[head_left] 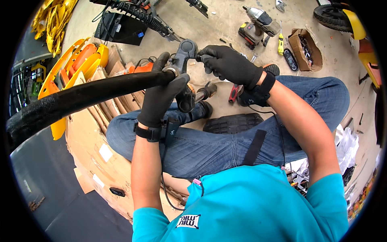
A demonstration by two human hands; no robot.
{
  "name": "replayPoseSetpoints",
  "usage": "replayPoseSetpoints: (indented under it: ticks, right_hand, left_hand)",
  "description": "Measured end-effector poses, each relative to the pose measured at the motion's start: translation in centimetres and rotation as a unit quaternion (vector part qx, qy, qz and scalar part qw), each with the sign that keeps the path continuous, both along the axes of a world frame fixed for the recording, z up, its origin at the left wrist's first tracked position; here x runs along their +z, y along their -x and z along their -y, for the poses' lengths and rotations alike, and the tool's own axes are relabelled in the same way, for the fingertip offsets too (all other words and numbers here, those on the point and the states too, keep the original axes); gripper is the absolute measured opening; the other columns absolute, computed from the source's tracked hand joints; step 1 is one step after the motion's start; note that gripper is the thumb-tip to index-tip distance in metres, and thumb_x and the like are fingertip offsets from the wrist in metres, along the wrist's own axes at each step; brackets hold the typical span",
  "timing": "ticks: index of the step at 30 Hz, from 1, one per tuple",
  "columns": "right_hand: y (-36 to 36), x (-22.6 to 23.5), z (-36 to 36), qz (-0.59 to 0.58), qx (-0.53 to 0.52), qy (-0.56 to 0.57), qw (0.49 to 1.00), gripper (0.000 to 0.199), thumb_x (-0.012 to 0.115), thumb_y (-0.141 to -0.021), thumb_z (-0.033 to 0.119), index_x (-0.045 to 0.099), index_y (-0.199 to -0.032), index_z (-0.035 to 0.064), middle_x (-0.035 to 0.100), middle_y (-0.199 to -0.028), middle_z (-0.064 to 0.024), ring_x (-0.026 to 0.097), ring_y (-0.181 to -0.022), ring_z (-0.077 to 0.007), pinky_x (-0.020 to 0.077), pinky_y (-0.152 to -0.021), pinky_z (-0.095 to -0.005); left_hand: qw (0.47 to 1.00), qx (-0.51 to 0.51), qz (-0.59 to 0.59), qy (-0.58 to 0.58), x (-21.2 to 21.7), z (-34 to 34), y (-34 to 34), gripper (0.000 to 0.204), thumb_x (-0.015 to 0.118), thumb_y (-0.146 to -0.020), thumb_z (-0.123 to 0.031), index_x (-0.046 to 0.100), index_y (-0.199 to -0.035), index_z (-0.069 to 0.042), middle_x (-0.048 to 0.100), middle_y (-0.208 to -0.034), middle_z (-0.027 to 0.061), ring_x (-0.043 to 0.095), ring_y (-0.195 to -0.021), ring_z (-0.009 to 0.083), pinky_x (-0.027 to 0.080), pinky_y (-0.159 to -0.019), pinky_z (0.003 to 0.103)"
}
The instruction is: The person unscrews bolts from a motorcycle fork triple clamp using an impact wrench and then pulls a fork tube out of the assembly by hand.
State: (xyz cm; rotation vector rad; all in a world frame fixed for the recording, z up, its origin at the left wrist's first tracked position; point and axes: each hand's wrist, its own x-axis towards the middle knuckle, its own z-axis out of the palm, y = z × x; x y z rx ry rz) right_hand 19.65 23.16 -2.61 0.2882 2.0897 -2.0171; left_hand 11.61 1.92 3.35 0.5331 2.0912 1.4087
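Note:
A dark grey fork clamp (186,50) with rounded ends is held up over my lap. Out of it a long black fork tube (92,88) runs to the left edge, and a shorter metal tube (199,95) shows beneath it. My left hand (159,97), in a black glove, wraps round the clamp where the long tube enters. At the clamp's upper right end, my gloved right hand (231,66) has its fingers pinched together. Something small and dark seems to be between them, but I cannot make out what. Part of the clamp lies hidden behind my left fingers.
On the floor ahead lie a cordless impact wrench (262,20), a yellow screwdriver (280,43), a black oval display unit (290,59) and a cardboard box (314,56) of small parts. Yellow plastic panels (94,62) and flattened cardboard (86,153) are at left; a wheel (332,18) stands far right.

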Motion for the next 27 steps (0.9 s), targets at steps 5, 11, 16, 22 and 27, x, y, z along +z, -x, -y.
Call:
replayPoseSetpoints:
  ticks: [5,11,16,22,27]
  right_hand:
    - [-0.5,-0.1,0.5,-0.014,-0.030,-0.046,0.998,0.032,0.057,-0.094,0.023,0.064,-0.116,0.0007,0.064,-0.082,-0.0035,0.057,-0.070,-0.0079,0.0452,-0.058,-0.0256]
    - [-0.6,0.6,0.3,-0.015,-0.066,-0.094,0.993,0.030,0.064,-0.093,0.029,0.066,-0.093,-0.0007,0.065,-0.070,-0.0091,0.064,-0.065,-0.0147,0.0482,-0.062,-0.0317]
    - [-0.7,0.5,0.7,-0.016,-0.062,-0.061,0.996,0.027,0.059,-0.095,0.026,0.066,-0.095,0.0000,0.064,-0.070,-0.0070,0.060,-0.064,-0.0136,0.0475,-0.062,-0.0310]
    - [-0.7,1.5,0.2,0.022,-0.029,0.026,0.999,0.024,0.054,-0.096,0.021,0.066,-0.102,0.0012,0.065,-0.074,-0.0041,0.056,-0.063,-0.0098,0.0453,-0.058,-0.0275]
    - [-0.9,2.0,0.1,0.046,-0.032,0.052,0.997,0.024,0.053,-0.096,0.019,0.065,-0.110,0.0026,0.064,-0.074,-0.0001,0.052,-0.061,-0.0046,0.0424,-0.055,-0.0225]
  left_hand:
    - [0.999,-0.032,-0.017,0.033,-0.1,0.3,0.8,0.070,0.077,-0.081,-0.017,0.043,-0.138,0.005,0.058,-0.093,0.0059,0.056,-0.085,0.0111,0.048,-0.074,0.023]
    - [0.996,-0.061,-0.065,0.006,-1.2,0.9,1.6,0.065,0.075,-0.085,-0.019,0.044,-0.136,0.007,0.064,-0.091,0.0092,0.059,-0.081,0.0107,0.048,-0.073,0.024]
    - [0.999,0.002,0.035,-0.022,-0.7,0.1,0.6,0.067,0.073,-0.087,-0.018,0.040,-0.139,0.007,0.061,-0.074,0.0019,0.057,-0.070,0.0071,0.046,-0.063,0.022]
    - [0.999,0.013,0.036,-0.036,-0.6,0.2,0.5,0.066,0.072,-0.087,-0.016,0.040,-0.141,0.005,0.056,-0.068,-0.0017,0.054,-0.064,0.0055,0.044,-0.060,0.021]
    - [0.996,-0.005,0.051,-0.068,-0.7,0.4,0.6,0.066,0.070,-0.087,-0.014,0.040,-0.143,0.003,0.054,-0.066,-0.0031,0.052,-0.063,0.0043,0.042,-0.058,0.021]
